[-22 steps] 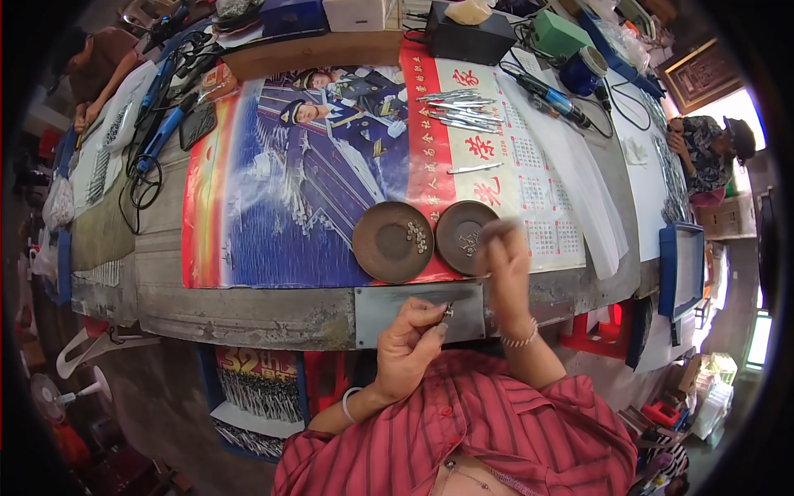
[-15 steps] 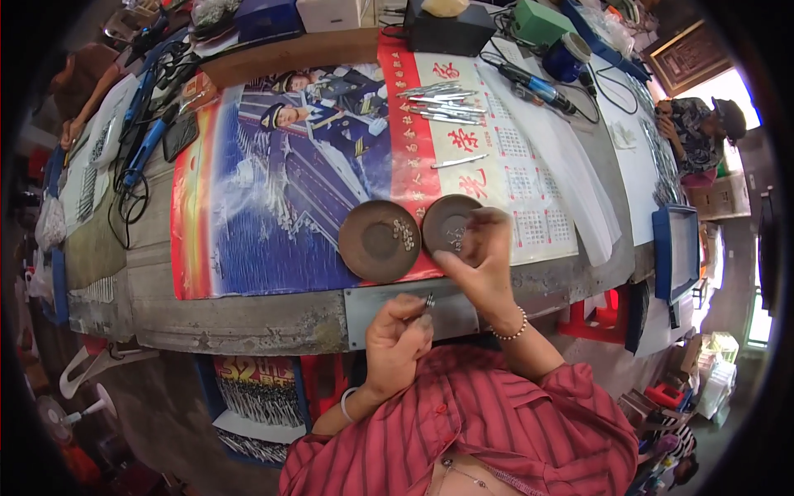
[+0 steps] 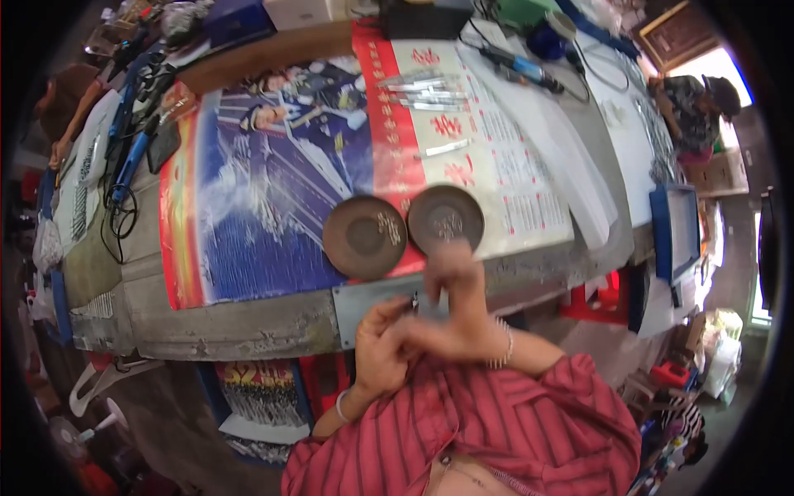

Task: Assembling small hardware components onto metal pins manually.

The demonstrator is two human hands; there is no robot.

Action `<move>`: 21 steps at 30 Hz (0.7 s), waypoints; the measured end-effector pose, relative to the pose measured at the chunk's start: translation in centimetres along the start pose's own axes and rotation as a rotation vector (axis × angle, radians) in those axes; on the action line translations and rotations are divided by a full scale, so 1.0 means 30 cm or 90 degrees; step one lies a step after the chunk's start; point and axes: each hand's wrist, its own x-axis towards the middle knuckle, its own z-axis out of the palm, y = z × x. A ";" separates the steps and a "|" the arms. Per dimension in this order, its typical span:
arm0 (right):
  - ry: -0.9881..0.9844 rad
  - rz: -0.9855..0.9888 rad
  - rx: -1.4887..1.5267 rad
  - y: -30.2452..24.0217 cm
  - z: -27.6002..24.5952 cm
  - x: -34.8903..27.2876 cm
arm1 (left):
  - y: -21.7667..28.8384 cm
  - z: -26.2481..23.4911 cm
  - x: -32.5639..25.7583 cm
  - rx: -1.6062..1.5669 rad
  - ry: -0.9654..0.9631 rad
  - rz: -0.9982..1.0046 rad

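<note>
My left hand (image 3: 380,347) is closed at the table's front edge, pinching a small dark metal piece (image 3: 414,302) whose tip sticks out past the fingers. Close beside it, my right hand (image 3: 456,302) is bent at the wrist above the edge; motion blurs its fingers, so whether they grip anything is unclear. Just beyond the hands sit two shallow brown dishes side by side. Small shiny bits (image 3: 390,230) lie at the right side of the left dish (image 3: 341,240). More tiny bits (image 3: 447,223) lie in the right dish (image 3: 423,207).
A glossy poster (image 3: 265,207) covers the table, with slender silver pieces (image 3: 426,91) piled on it and one single piece (image 3: 445,150). Blue-handled corded tools (image 3: 136,157) lie at left. Under the table is a tray of thin pieces (image 3: 260,401). Other people sit left and right.
My right hand has drawn back from the right dish toward my left hand. The left hand keeps its pinch on the small dark piece. The whole view has shifted slightly.
</note>
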 end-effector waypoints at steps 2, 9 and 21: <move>0.130 0.210 -0.043 0.071 -0.047 0.042 | 0.015 -0.029 -0.001 -0.181 -0.108 -0.079; 0.145 0.084 -0.138 0.073 -0.320 -0.104 | 0.069 -0.100 0.023 0.324 -0.113 0.030; 0.170 0.015 -0.280 0.149 -0.352 -0.234 | -0.030 0.032 0.196 1.007 -0.340 0.354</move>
